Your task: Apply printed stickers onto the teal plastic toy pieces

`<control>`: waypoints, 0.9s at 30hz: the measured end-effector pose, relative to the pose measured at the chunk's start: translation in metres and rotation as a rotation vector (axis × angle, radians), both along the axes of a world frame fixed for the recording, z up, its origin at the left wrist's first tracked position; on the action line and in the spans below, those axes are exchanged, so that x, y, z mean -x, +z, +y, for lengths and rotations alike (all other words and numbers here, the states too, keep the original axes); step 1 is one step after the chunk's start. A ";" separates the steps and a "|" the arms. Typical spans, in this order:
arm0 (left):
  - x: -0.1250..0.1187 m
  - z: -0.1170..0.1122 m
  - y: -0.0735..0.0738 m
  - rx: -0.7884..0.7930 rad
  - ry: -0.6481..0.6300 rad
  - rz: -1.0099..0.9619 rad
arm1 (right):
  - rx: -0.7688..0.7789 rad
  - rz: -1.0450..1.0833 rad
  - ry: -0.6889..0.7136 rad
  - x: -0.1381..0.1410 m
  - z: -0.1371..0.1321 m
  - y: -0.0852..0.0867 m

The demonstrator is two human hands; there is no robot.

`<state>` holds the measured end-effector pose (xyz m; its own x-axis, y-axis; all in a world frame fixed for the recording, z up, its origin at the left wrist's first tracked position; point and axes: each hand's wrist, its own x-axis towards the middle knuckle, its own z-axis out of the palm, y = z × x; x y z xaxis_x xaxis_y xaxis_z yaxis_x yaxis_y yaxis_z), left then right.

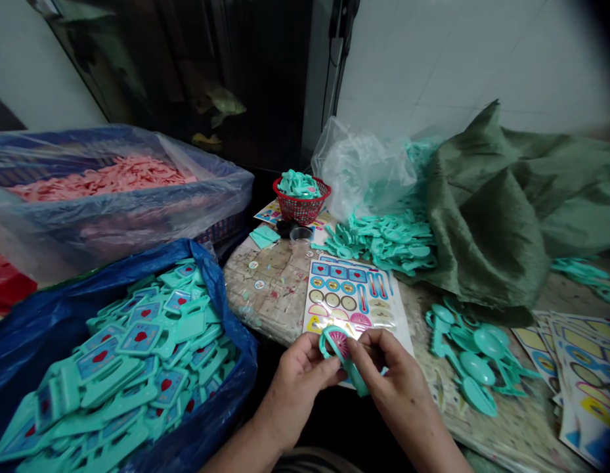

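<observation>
My left hand [297,387] and my right hand [391,374] both pinch a turquoise plastic toy piece [341,355] with a round head and a short handle. A pink fan-patterned sticker [338,343] sits on its round head. Just beyond and partly under my hands lies a sticker sheet [351,295] with hearts, thermometers and round dials. To the right of my right hand lies a loose heap of turquoise plastic spoons [475,358]. A blue bag [220,289] of turquoise heart-labelled tags [137,355] stands left of my left hand.
A worn, stained tabletop [265,295] holds a red basket [301,207], turquoise pieces [388,240] and a green sack [486,217]. Stacked sticker sheets [580,374] lie at right. A plastic-lined crate of pink pieces [108,177] stands at back left, before a fish tank [186,66].
</observation>
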<state>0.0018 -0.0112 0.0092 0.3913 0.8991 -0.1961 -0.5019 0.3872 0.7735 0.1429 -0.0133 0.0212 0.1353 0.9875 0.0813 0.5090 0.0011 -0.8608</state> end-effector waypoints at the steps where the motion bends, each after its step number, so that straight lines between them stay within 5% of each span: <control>1: 0.000 0.000 0.000 0.000 -0.001 0.002 | -0.006 -0.007 0.000 0.000 0.000 -0.001; 15: 0.005 -0.001 -0.006 -0.039 -0.092 0.145 | -0.080 -0.405 -0.079 -0.020 -0.002 -0.011; 22: 0.003 0.000 -0.014 -0.013 -0.389 0.174 | 0.151 0.083 0.072 -0.010 -0.026 -0.006; 27: -0.013 -0.011 -0.011 0.027 -0.564 0.231 | 0.149 0.093 0.042 -0.031 -0.048 -0.001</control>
<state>0.0145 -0.0227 -0.0020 0.7506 0.5590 -0.3523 -0.0341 0.5653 0.8242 0.1743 -0.0612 0.0205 0.0939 0.9926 -0.0775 0.4295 -0.1106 -0.8963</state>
